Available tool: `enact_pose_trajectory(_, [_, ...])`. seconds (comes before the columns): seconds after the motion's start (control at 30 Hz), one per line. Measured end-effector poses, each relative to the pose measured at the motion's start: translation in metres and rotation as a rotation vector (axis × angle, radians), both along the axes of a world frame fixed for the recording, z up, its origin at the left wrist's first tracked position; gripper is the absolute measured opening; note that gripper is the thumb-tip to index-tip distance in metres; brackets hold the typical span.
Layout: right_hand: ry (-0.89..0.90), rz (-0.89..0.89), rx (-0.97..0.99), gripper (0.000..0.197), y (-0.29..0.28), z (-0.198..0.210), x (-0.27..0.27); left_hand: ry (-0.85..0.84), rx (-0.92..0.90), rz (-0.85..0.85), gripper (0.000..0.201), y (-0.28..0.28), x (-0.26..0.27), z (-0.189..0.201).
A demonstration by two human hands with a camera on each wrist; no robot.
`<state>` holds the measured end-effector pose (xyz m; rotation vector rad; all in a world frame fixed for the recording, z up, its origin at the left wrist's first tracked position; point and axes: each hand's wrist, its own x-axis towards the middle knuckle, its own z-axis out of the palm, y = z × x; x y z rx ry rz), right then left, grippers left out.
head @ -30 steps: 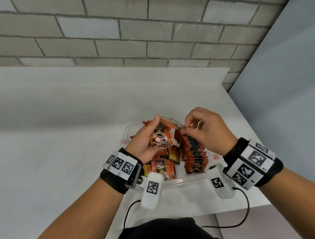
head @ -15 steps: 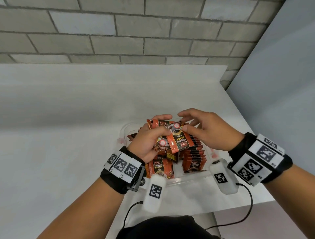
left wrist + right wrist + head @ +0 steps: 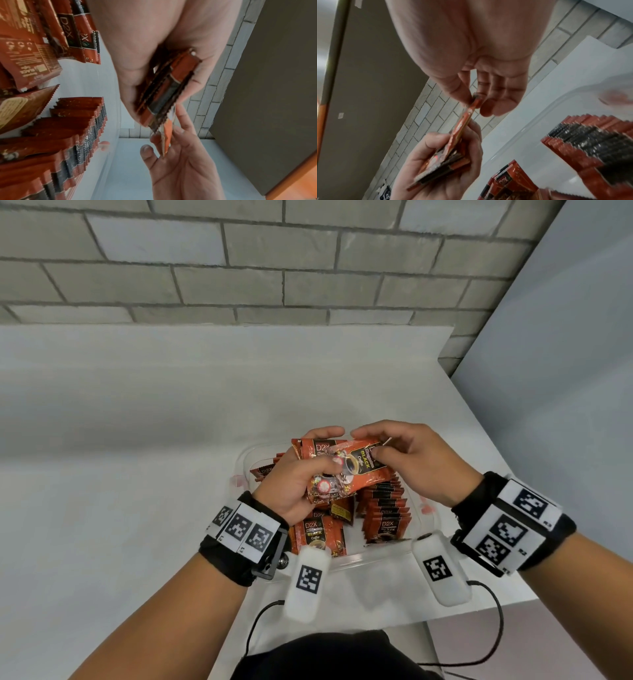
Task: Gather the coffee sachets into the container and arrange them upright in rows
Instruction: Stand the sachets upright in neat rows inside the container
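Note:
My left hand (image 3: 301, 474) grips a small stack of orange-and-black coffee sachets (image 3: 329, 487) above the clear plastic container (image 3: 380, 558). My right hand (image 3: 404, 460) pinches the end of the top sachet (image 3: 363, 462) between thumb and fingers, seen edge-on in the right wrist view as the top sachet (image 3: 465, 120). The stack of sachets (image 3: 163, 89) shows in my left palm. A row of upright sachets (image 3: 385, 508) fills the container's right side, also seen as the upright row (image 3: 72, 135). Loose sachets (image 3: 318, 534) lie flat on the container's left side.
The container sits on a white table (image 3: 137, 474) near its front right corner, with the table edge (image 3: 513, 604) close to my right wrist. A grey brick wall (image 3: 239, 261) runs behind, and a grey panel (image 3: 565, 371) stands to the right.
My right hand left the upright row and came over to the stack in my left hand, taking hold of the top sachet. Both hands rose slightly above the container.

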<state>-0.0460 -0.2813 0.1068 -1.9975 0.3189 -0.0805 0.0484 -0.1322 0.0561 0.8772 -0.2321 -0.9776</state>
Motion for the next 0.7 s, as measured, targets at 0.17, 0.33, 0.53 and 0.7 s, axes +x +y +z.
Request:
enact_pose_trajectory(0.17, [0.049,-0.114,0.249,0.02,-0.004,-0.004,-0.005,-0.029,-0.023,0.06,0.053,-0.001,0.002,-0.002])
enact_pose_trajectory(0.33, [0.041,-0.065,0.074,0.016,-0.023,-0.004,-0.019,0.067,-0.003,0.125,0.038,0.003,0.008,0.001])
enact_pose_trajectory(0.53, [0.199,0.237,-0.363,0.02,-0.034,-0.025,-0.045,0.111,0.052,0.166,0.036,0.01,0.011,-0.004])
enact_pose_trajectory(0.7, [0.293,0.367,-0.436,0.023,-0.031,-0.033,-0.048,0.093,0.094,0.157,0.031,0.009,0.012,-0.005])
